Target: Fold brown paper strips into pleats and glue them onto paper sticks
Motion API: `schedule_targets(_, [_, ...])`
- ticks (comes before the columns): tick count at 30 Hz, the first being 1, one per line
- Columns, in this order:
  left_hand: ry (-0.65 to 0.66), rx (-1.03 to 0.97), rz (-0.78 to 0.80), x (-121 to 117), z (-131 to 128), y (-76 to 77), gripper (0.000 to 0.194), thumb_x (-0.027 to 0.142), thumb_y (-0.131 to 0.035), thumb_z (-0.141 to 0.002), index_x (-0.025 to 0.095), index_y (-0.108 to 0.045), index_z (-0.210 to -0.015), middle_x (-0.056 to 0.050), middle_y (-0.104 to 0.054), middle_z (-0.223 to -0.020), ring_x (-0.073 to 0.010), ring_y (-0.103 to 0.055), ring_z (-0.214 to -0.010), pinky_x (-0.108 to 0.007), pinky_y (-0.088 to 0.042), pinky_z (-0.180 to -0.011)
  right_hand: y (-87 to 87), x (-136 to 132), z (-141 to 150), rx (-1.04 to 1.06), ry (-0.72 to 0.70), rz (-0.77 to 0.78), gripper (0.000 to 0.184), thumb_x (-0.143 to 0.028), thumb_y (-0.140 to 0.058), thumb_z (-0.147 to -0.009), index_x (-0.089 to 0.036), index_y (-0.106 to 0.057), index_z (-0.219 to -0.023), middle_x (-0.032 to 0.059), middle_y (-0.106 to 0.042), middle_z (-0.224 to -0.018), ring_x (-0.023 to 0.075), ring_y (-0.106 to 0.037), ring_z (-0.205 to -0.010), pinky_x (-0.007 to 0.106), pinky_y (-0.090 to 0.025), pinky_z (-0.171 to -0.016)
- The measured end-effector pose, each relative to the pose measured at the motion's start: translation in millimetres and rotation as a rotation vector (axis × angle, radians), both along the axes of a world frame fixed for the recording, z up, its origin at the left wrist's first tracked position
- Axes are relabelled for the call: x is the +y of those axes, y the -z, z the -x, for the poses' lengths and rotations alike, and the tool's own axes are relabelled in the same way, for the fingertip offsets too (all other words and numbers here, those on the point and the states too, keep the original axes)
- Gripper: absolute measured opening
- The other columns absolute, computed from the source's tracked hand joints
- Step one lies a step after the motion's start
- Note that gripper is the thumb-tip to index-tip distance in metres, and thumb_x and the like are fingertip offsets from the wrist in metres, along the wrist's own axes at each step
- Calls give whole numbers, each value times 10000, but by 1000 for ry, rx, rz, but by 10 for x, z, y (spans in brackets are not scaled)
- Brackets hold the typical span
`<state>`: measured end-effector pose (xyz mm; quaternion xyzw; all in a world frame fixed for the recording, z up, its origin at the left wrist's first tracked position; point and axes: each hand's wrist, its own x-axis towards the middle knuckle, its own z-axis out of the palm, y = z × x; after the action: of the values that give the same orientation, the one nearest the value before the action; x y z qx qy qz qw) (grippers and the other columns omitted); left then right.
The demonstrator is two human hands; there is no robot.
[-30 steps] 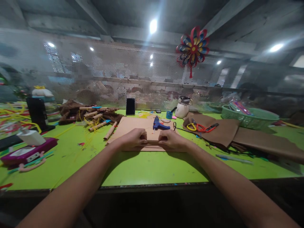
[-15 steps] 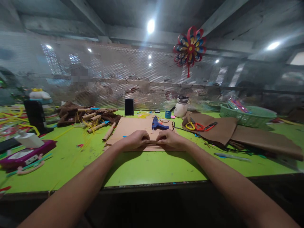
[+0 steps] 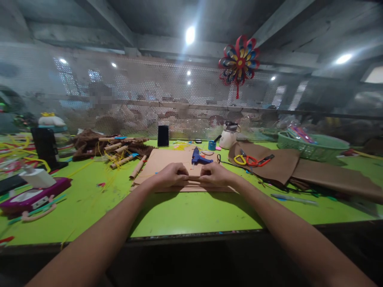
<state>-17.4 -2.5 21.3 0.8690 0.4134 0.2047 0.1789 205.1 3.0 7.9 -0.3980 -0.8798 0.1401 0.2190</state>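
Left hand (image 3: pixel 171 175) and right hand (image 3: pixel 218 174) pinch a brown strip (image 3: pixel 194 178), seemingly part-rolled, while formed rolls (image 3: pixel 138 167) lie leftward, glue gun (image 3: pixel 201 160) unheld.

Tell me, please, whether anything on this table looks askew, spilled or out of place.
Yellow strands tangle untidily over the paper rolls, and the blue glue gun lies on the light-brown sheets, crowding the right hand. I see no obvious spill.
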Motion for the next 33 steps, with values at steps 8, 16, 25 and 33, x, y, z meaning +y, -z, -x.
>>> schedule_targets(8, [-333, -296, -188, -5, -143, -16, 329, 440, -451, -799, 150, -600, -757, -44, -611, -691, -170, -551, -655, -275, -405, -619, -4, -136, 221, -123, 328, -636, 102, -173, -490, -778, -133, -563, -720, 75, -575, -714, 157, -469, -649, 263, -292, -568])
schedule_targets(16, [-302, -552, 347, -14, -315, 121, 251, 374, -551, -701, 134, -535, -627, 3, -535, -527, -134, -521, -529, -237, -395, -506, 123, -425, 543, -183, 145, -768, 159, -134, -431, -828, -121, -565, -744, 104, -557, -749, 199, -456, -704, 307, -308, -596])
schedule_targets(25, [10, -352, 501, -76, -128, -35, 265, 402, -514, -724, 140, -558, -713, 26, -507, -565, -99, -420, -501, -227, -323, -492, -69, -212, 257, 216, 47, -534, 184, -234, -459, -857, -141, -616, -878, 103, -572, -881, 189, -498, -852, 327, -396, -768])
schedule_targets(33, [225, -107, 570, -232, -130, -123, 449, 562, -415, -787, 149, -580, -849, 21, -480, -507, -100, -381, -452, -233, -290, -468, -197, -126, 22, 14, -198, -195, 212, -242, -495, -830, -155, -664, -924, 81, -640, -858, 156, -550, -771, 270, -411, -718])
